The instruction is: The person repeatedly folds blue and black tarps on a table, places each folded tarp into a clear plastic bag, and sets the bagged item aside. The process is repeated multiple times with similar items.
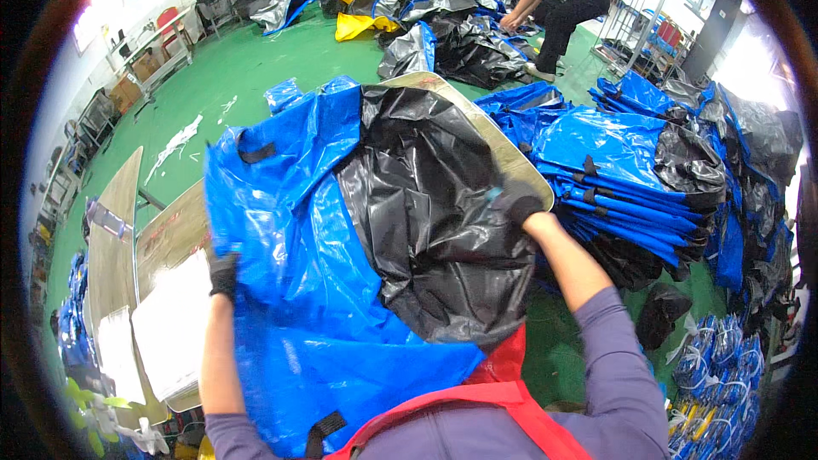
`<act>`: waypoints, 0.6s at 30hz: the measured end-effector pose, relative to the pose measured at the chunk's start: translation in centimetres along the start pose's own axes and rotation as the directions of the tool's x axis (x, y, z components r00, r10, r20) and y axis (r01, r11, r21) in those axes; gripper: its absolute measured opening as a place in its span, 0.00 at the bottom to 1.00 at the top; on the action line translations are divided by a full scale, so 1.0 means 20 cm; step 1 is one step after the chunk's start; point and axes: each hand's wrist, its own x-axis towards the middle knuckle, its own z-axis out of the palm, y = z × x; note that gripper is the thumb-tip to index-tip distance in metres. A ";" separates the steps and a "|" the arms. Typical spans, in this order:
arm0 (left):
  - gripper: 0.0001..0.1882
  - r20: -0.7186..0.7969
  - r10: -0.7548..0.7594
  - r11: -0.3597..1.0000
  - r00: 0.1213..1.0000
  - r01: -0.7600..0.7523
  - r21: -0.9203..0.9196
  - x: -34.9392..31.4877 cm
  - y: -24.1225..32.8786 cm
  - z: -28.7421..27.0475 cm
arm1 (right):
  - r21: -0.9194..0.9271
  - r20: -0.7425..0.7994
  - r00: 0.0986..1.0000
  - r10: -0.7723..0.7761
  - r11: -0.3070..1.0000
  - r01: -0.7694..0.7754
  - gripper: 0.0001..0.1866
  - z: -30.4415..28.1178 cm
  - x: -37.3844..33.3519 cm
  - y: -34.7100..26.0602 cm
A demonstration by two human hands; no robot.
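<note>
A large blue and black tarpaulin piece lies spread over the table in front of me, its blue side on the left and a crinkled black panel on the right. Its near end hangs against my red apron. My left hand, in a black glove, grips the blue left edge, with some fingers hidden behind it. Over the right edge of the black panel, my gloved right hand is closed and a little blurred. A small teal thing shows at its fingertips, too smeared to name. Short black straps sit on the blue part.
Folded blue and black tarpaulin pieces are stacked right of the table. Bundled blue packs stand at the lower right. Another person bends over a black, silver and yellow heap at the back. White scraps lie on the green floor.
</note>
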 end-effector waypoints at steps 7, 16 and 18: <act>0.28 0.068 -0.226 0.712 0.972 0.117 0.692 0.02 -0.24 -0.31 | 0.241 0.155 0.983 0.093 0.962 -0.129 0.27 0.00 -0.10 0.50; 0.29 0.115 0.533 0.808 0.838 -0.544 0.226 -0.43 0.92 0.46 | -0.008 -0.049 0.858 -0.511 0.859 0.511 0.49 -0.53 0.17 -0.44; 0.35 0.623 0.583 0.655 0.521 -0.756 0.019 -0.61 1.21 0.77 | 0.082 -0.169 0.910 -0.380 0.914 0.397 0.49 -0.43 0.42 -0.73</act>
